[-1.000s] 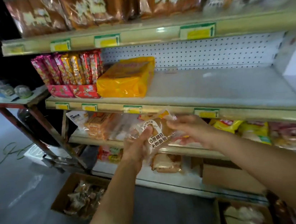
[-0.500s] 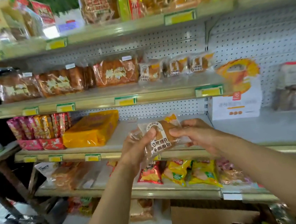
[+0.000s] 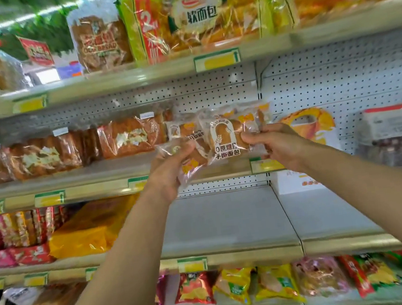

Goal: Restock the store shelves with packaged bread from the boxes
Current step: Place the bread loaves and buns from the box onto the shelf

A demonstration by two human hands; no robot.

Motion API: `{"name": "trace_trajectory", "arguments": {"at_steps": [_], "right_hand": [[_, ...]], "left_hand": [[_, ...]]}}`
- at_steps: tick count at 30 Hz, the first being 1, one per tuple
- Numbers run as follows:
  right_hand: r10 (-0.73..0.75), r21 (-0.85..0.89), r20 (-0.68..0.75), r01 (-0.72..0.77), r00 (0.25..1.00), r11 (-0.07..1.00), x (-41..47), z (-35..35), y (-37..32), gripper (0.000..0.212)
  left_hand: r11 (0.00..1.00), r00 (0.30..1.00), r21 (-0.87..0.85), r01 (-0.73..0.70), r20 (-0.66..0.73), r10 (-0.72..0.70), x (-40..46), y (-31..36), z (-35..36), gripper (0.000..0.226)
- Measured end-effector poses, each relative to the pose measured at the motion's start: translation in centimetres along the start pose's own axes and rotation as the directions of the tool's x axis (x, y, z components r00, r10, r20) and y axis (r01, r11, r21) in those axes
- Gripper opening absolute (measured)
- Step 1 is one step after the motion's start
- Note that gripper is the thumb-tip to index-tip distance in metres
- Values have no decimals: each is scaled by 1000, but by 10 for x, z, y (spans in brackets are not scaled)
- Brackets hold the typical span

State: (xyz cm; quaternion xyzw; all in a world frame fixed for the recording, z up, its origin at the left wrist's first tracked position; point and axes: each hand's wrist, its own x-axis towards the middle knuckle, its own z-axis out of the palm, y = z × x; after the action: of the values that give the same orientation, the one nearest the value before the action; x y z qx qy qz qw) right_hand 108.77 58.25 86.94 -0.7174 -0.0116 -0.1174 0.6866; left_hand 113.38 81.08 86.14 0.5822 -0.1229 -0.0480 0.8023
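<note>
Fingers (image 3: pixel 256 137) of the right hand (image 3: pixel 279 145) are curled and pinch the right edge of a small clear bread packet (image 3: pixel 223 137) with a white arch label and dark lettering. The left hand (image 3: pixel 169 169) grips a second packet (image 3: pixel 188 164) from below, its fingers closed round the crinkled wrapper, and that packet lies just beside the first, partly overlapped by it. Both packets are held up in the air in front of the second shelf (image 3: pixel 95 175) from the top, level with its front edge.

On that shelf, right behind the hands, stand more small packets (image 3: pixel 184 129) of the same kind, and to their left a row of larger wrapped loaves (image 3: pixel 121 139) runs out to the left end. At the right end of the shelf sit a white box (image 3: pixel 303 123) with an orange picture and a blurred pale bag (image 3: pixel 396 126).

Up on the top shelf (image 3: pixel 133 75) are big yellow bags (image 3: pixel 202 16) of soft bread and a clear bag of sliced bread (image 3: pixel 101 42). The shelf below the hands (image 3: pixel 229 222) carries a yellow-wrapped block (image 3: pixel 87 231) and red and pink packs (image 3: pixel 14 235) at its left end. Lower still, bright snack bags (image 3: pixel 238 288) lie along the front edge of the next shelf.
</note>
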Motion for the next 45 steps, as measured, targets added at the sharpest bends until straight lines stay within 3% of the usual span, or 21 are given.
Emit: {"name": "trace_trajectory", "arguments": {"at_steps": [2,4,8,12,13,16,18,19,21,22,26,29,34,37,39,41,43,45], "right_hand": [[-5,19,-18,5,1000,1000,20,1,-5,72],[-7,13,12,6,1000,1000,39,3,-8,51],[-32,-56,-24,31,999,998,80,7,-4,76],[14,-114,-108,-26,994,993,122,-1,2,100],[27,-126,-110,-40,994,991,137,-7,7,111],[55,-175,-101,-72,993,982,189,-32,37,131],[66,-195,-81,-80,995,978,196,-27,37,127],[70,-187,-81,-84,994,979,194,-19,33,114],[85,-180,-93,-101,992,979,187,1,21,65],[95,-200,-91,-112,991,973,192,2,24,51],[82,-299,-184,-135,980,945,209,5,25,65],[119,-315,-202,-180,972,932,217,9,29,47],[128,-357,-224,-203,966,912,209,15,17,48],[112,-381,-238,-199,965,903,207,22,17,54],[62,-483,-270,-190,961,854,224,13,35,58],[-63,-706,-294,-172,954,687,225,14,35,69],[-283,-866,-273,-106,919,489,226,11,36,75],[-440,-899,-208,7,873,438,222,11,28,72]], "left_hand": [[1000,1000,-8,3,-3,-3,25,7,-5,32],[1000,999,7,7,-34,-7,48,13,-12,42],[1000,1000,1,24,-15,-24,88,20,-23,75],[999,999,-22,28,-41,-29,123,20,-34,31],[999,999,-35,27,-44,-28,131,20,-39,37],[997,999,-73,-2,-52,-1,154,18,-53,98],[996,998,-83,-11,-58,6,167,16,-60,110],[996,997,-87,-7,-72,0,173,16,-63,107],[996,998,-92,14,-61,-20,181,15,-67,104],[995,998,-101,19,-54,-25,184,15,-69,103],[990,997,-139,14,-80,-26,195,13,-74,98],[992,998,-121,18,-63,-26,199,12,-72,86],[998,999,-68,12,-44,-15,202,9,-66,74],[999,999,-29,18,-40,-19,200,7,-61,49],[999,997,-29,17,-72,-19,199,5,-59,47],[999,996,-24,20,-85,-22,200,3,-57,66],[1000,997,0,15,-70,-15,199,2,-52,64],[1000,999,12,20,-42,-19,196,2,-44,56]]}}
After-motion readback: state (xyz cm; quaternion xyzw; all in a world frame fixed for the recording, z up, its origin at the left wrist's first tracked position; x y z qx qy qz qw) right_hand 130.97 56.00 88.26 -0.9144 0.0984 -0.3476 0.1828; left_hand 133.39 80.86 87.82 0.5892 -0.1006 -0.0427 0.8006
